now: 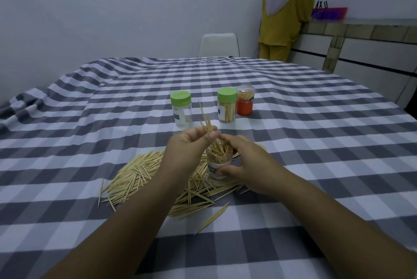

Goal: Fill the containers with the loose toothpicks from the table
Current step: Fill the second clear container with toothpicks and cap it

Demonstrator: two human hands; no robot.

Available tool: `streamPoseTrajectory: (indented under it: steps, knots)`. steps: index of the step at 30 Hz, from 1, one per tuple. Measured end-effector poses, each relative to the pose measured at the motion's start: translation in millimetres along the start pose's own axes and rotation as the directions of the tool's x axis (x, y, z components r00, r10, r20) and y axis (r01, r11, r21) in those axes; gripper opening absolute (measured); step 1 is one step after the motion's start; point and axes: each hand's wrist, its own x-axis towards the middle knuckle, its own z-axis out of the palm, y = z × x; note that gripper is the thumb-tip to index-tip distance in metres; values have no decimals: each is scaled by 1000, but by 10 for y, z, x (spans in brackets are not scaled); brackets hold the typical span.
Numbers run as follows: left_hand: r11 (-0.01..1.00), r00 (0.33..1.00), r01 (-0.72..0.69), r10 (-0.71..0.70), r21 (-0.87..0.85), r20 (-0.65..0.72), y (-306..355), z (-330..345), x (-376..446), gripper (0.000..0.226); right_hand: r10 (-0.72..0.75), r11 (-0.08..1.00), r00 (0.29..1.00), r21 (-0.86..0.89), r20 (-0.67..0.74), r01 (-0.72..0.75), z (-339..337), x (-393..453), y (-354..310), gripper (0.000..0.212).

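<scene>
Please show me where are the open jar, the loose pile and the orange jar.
open jar (218, 169): head view, on its label.
loose pile (133, 175): head view, on its left part.
orange jar (244, 107): head view, on its orange band.

Loose toothpicks (140, 172) litter the tabletop (316, 143) at near centre, round the open jar (218, 161) both hands (189, 148) crowd. Behind stand three jars (226, 105) with a gap after the left one. The checked cloth lies bare to the right, the far side and the near edge.
</scene>
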Motion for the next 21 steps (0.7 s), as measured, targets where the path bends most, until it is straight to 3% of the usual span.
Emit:
streamPoseTrajectory:
  steps: [5,12,15,21]
  knots:
    - [999,998,-50,49,-13,-41,39,-4,-17,13,0,1000,1000,-9,0,0,7,5,11,76]
    - [995,998,-52,50,82,31,33,-21,-21,17,-15,1000,1000,0,-7,15,9,5,14,75]
    - [995,997,-71,70,68,14,51,-18,-23,29,-4,1000,1000,1,0,4,10,8,18,76]
    - [979,995,-98,93,176,40,10,-35,-11,11,-22,1000,1000,-1,-10,22,9,0,22,74]
